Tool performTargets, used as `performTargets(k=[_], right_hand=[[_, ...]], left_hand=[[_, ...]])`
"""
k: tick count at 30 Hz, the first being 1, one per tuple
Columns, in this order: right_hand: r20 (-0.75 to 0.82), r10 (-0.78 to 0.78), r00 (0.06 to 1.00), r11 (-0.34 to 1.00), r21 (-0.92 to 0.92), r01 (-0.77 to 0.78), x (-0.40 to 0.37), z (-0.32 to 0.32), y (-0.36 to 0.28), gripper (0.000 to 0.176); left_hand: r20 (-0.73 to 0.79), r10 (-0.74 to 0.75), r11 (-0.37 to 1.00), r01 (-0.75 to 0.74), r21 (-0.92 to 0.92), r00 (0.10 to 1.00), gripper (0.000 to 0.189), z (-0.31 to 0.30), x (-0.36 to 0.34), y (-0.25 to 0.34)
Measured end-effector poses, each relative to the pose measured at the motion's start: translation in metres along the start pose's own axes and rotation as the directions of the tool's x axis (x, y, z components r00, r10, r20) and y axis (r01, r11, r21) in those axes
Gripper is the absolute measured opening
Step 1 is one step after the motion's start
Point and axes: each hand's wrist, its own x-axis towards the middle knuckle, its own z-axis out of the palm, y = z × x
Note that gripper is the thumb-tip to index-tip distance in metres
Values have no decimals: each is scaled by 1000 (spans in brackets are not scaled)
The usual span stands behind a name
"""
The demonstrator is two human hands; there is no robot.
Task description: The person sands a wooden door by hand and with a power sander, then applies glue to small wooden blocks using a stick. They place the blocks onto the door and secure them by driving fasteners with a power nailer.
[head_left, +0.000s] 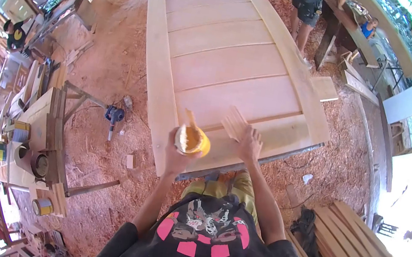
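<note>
My left hand (176, 157) clamped round yellow tub (194, 141); right hand (251, 146) closed on flat wood-toned piece (234, 123); both over panelled door (243, 88). Best keep tub level, piece flat.

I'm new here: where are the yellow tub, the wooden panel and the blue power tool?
Yellow tub (204, 147), head view: outer side.
Wooden panel (228, 66), head view: bare middle board.
Blue power tool (114, 113), head view: its body.
</note>
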Motion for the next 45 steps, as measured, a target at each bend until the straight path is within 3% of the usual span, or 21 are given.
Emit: performTargets(k=[4, 6, 8, 11, 15, 18, 20, 22, 24, 28, 30, 32, 33, 35, 36, 37, 38, 40, 41, 43, 45], right_hand=[[-132, 36, 991, 999, -1, -37, 30, -37, 34, 83], [-87, 46, 995, 998, -30, -48, 48, -42, 68, 84], [-168, -41, 985, 993, -120, 21, 66, -40, 98, 84], [-61, -126, 990, 982, -152, 116, 75, -58, 120, 84], [96, -280, 955, 952, -104, 289, 70, -73, 140, 78], [150, -376, 914, 919, -70, 389, 69, -78, 138, 78], [151, -362, 920, 920, -99, 379, 72, -76, 136, 80], [147, -376, 915, 912, -112, 394, 73, -75, 137, 82], [145, -386, 911, 906, -129, 404, 72, -74, 139, 84], [145, -385, 912, 907, -126, 403, 75, -71, 140, 83], [158, -376, 913, 908, -132, 397, 78, -73, 139, 83], [352, -250, 902, 935, -152, 319, 83, -85, 131, 88], [350, -233, 907, 938, -164, 304, 88, -93, 127, 88], [597, -168, 784, 927, -175, 332, 104, -112, 116, 92], [591, -140, 794, 933, -190, 306, 116, -111, 121, 92], [522, -249, 816, 949, -38, 314, 130, -104, 126, 93], [432, -347, 833, 937, 111, 332, 146, -96, 131, 95], [207, -380, 902, 924, 34, 381, 201, -76, 132, 91], [136, -369, 919, 929, 62, 364, 233, -70, 128, 88], [19, -353, 935, 934, 68, 351, 303, -51, 121, 84], [-28, -336, 941, 941, 43, 337, 369, -14, 121, 83]], left_hand=[[61, -74, 989, 66, 132, 995, 89, 41, 35, 11], [7, -45, 988, 43, 147, 999, 89, 61, 60, 0], [-47, -9, 984, 17, 176, 999, 89, 74, 80, -15], [-221, 24, 982, 19, 190, 975, 91, 94, 107, -40], [-274, -9, 969, 76, 235, 962, 91, 114, 117, -67], [-272, -148, 938, 222, 265, 951, 93, 131, 111, -63], [-276, -92, 975, 144, 172, 957, 94, 139, 112, -78], [-322, -122, 970, 181, 161, 939, 96, 146, 112, -74], [-326, -27, 957, 119, 266, 945, 98, 150, 109, -75], [-367, -77, 975, 147, 166, 927, 91, 149, 97, -100], [-246, -159, 787, 273, 553, 956, 83, 136, 87, -136], [-221, -177, 736, 278, 617, 959, 85, 114, 68, -191], [-198, -186, 680, 272, 681, 962, 86, 101, 64, -208], [-224, -171, 566, 282, 775, 959, 86, 76, 60, -220], [-241, -182, 458, 300, 837, 953, 88, 60, 56, -232], [-258, -189, 343, 310, 887, 947, 89, 54, 53, -243], [-233, -200, 353, 292, 889, 952, 89, 61, 57, -227], [-345, -346, 404, 470, 785, 873, 94, 74, 71, -167], [-329, -356, 412, 463, 785, 875, 94, 80, 68, -171], [-326, -450, 213, 454, 865, 832, 107, 84, 68, -175], [-314, -460, 230, 453, 862, 831, 110, 84, 70, -177]])
